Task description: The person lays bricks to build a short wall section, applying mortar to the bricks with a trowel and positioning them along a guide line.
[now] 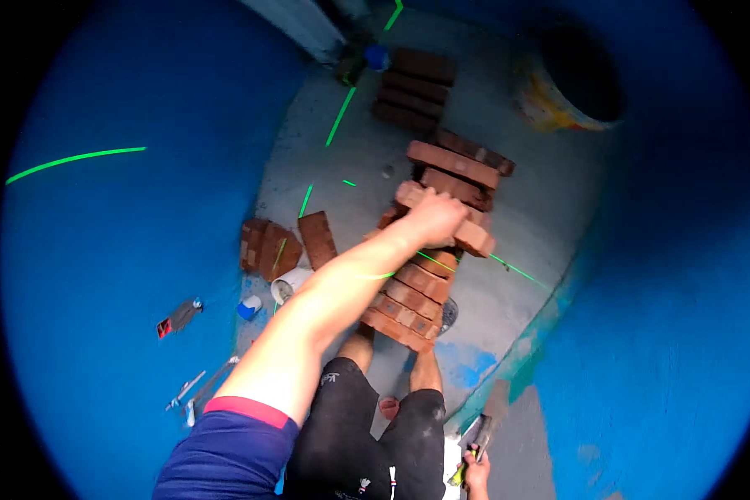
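My left hand point(437, 212) grips a light red brick point(479, 237) on the upper part of the brick pile, with my forearm crossing up from the lower left. Just beyond it lie further bricks point(450, 162). Nearer me, several bricks point(404, 308) form a stack in front of my bare knees. At the lower right, my right hand point(475, 471) holds a trowel point(481, 437) with a yellow-green handle, beside a patch of grey material point(517, 442) on the blue surface.
More bricks sit at the back point(412, 87) and left point(275, 254). A large bucket point(571, 108) stands at the upper right. A white container point(285, 286) and small blue-and-white pot point(250, 307) are left. Blue walls point(675, 317) surround the grey floor point(542, 217), crossed by green lines.
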{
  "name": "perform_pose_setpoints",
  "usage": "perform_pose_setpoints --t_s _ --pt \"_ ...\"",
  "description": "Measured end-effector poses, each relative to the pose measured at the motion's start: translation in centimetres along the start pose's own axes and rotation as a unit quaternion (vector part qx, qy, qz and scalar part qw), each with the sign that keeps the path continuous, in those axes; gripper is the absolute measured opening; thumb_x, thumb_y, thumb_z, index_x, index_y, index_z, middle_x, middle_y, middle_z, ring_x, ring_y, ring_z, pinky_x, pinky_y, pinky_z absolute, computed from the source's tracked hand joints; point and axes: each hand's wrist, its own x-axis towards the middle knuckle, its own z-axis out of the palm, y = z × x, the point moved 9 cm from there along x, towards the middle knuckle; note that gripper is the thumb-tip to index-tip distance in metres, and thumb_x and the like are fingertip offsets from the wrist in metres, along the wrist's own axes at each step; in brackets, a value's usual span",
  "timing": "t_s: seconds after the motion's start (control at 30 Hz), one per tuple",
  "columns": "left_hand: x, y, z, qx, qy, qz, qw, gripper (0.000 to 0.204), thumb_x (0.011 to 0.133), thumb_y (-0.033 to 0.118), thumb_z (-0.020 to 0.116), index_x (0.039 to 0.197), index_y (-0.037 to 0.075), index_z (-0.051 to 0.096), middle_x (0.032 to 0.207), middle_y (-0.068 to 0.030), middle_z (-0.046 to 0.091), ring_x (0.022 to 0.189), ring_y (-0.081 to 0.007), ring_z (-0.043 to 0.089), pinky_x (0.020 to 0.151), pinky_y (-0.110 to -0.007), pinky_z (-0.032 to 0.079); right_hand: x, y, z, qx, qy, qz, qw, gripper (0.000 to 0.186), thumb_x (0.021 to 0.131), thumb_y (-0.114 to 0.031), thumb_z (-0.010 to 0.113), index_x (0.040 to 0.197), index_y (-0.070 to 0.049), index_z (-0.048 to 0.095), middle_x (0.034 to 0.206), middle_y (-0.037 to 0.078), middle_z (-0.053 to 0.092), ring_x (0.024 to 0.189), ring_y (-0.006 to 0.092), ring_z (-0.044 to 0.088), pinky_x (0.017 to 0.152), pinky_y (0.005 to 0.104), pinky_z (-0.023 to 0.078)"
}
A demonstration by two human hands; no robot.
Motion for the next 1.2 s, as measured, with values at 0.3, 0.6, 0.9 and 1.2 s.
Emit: perform_pose_setpoints --t_s 0.3,0.6,0.9,1.2 --pt "-16.0 -14.4 -6.7 -0.167 0.233 -0.302 0.909 0.049 0.066 0.030 0.078 0.106 0.008 0.059 0.101 -0.0130 0.064 0.094 -0.0300 0.062 0.078 -0.040 0.049 -1.8 0.1 -0.8 -0.037 0.002 0.024 0.999 0.023 0.085 -0.002 0.057 0.107 -0.006 0.053 0.073 0.002 0.053 0.057 0.0142 0.052 0.048 0.0290 0.048" --pt "-34.4 -27.2 17.1 -0.514 0.290 -0.544 0.596 0.045 0.065 0.028 0.080 0.097 0.001 0.062 0.099 -0.0166 0.066 0.092 -0.0307 0.063 0.080 -0.039 0.048 -2.7 -1.7 2.4 -0.109 0.000 0.020 0.994 0.022 0.084 -0.004 0.060 0.104 -0.008 0.055 0.073 0.001 0.055 0.055 0.0131 0.052 0.050 0.0306 0.049" --pt "-40.5 -30.4 22.0 -0.315 0.167 -0.615 0.703 0.055 0.076 0.020 0.069 0.123 0.002 0.048 0.116 -0.0192 0.058 0.108 -0.0333 0.055 0.090 -0.040 0.044 -4.6 -6.6 3.4 -0.157 0.051 0.034 0.986 0.024 0.084 -0.007 0.062 0.107 -0.004 0.053 0.074 0.003 0.055 0.059 0.0150 0.053 0.053 0.0317 0.050" --pt "-21.6 -5.0 1.2 -0.222 0.256 -0.071 0.938 0.068 0.075 0.030 0.069 0.131 0.003 0.040 0.137 -0.0186 0.037 0.131 -0.0342 0.030 0.108 -0.049 0.023 -3.8 -11.1 3.8 -0.186 0.085 0.028 0.979 0.020 0.084 -0.010 0.063 0.102 -0.005 0.055 0.072 0.005 0.056 0.055 0.0175 0.057 0.049 0.0323 0.050"
